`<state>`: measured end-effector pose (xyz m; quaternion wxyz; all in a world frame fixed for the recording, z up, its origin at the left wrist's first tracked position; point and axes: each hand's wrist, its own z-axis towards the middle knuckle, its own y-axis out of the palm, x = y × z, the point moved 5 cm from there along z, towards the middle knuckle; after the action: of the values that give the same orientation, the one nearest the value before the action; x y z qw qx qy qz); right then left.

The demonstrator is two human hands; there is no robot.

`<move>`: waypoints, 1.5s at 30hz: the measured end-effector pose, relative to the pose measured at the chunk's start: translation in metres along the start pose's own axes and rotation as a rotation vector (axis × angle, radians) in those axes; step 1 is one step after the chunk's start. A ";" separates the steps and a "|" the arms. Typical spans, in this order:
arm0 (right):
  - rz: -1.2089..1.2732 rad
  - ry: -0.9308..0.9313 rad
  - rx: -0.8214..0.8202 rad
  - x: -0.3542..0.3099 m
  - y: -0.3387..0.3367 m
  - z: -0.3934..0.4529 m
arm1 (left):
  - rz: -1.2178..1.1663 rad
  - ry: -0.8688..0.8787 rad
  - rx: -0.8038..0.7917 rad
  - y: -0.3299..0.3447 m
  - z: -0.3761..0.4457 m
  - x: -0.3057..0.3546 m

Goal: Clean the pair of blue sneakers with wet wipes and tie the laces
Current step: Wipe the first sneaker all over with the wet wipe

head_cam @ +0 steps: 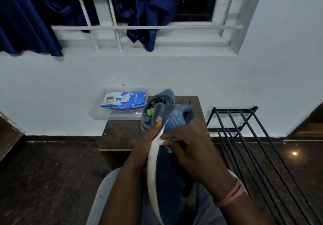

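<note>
One blue sneaker point(166, 172) is held up in front of me with its white sole edge turned left. My left hand point(150, 137) grips it from the left, thumb on the blue upper. My right hand point(185, 146) pinches a white wet wipe point(164, 141) and presses it against the white sole edge. The second blue sneaker point(157, 102) stands on the dark wooden table point(122, 133) behind, partly hidden by the held shoe. A blue pack of wet wipes point(124, 100) lies in a clear plastic tray point(99, 114) at the table's back left.
A black metal shoe rack point(244, 137) stands to the right of the table. A white wall and a barred window with dark blue curtains point(26, 23) are behind. The floor point(52, 172) is dark stone. I sit on a white chair point(104, 186).
</note>
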<state>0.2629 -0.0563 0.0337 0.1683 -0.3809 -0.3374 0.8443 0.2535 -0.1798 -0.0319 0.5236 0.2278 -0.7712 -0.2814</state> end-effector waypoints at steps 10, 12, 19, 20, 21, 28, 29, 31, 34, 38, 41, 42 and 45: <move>0.139 0.073 -0.037 -0.003 0.012 -0.005 | -0.006 0.049 0.009 0.000 -0.001 0.007; 0.119 0.065 -0.048 -0.004 0.018 -0.009 | -0.011 0.075 0.031 -0.003 0.001 0.010; -0.127 0.188 0.205 0.010 -0.002 0.031 | 0.003 0.019 0.017 0.010 -0.002 0.004; -0.069 0.181 0.179 0.006 0.000 0.025 | 0.014 0.015 0.025 0.007 -0.002 0.006; 0.020 0.177 0.140 0.002 0.004 0.016 | 0.014 0.006 0.016 0.006 -0.003 0.007; -0.149 0.185 0.171 0.004 0.009 0.013 | -0.032 0.006 0.029 0.002 0.002 0.004; -0.194 0.218 0.225 0.007 0.003 0.022 | -0.028 0.011 0.025 0.006 0.001 0.003; -0.205 0.245 0.271 0.007 -0.005 0.034 | -0.017 0.048 0.024 0.010 0.002 0.004; -0.119 0.247 0.161 0.003 0.001 0.028 | -0.039 0.047 0.006 0.012 0.002 0.009; 0.034 0.248 -0.003 0.001 0.018 -0.002 | -0.057 0.038 0.036 -0.004 0.008 0.008; -0.254 0.235 0.155 0.005 0.009 0.010 | -0.001 0.029 0.026 0.003 0.007 0.002; -0.312 0.262 0.226 0.009 0.003 0.017 | 0.013 0.025 0.017 0.007 0.006 -0.001; -0.328 0.273 0.319 0.010 -0.009 0.025 | 0.067 0.025 0.070 0.003 0.007 -0.001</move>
<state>0.2378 -0.0558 0.0469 0.4048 -0.4000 -0.2315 0.7890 0.2474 -0.1753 -0.0325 0.5339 0.2236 -0.7813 -0.2335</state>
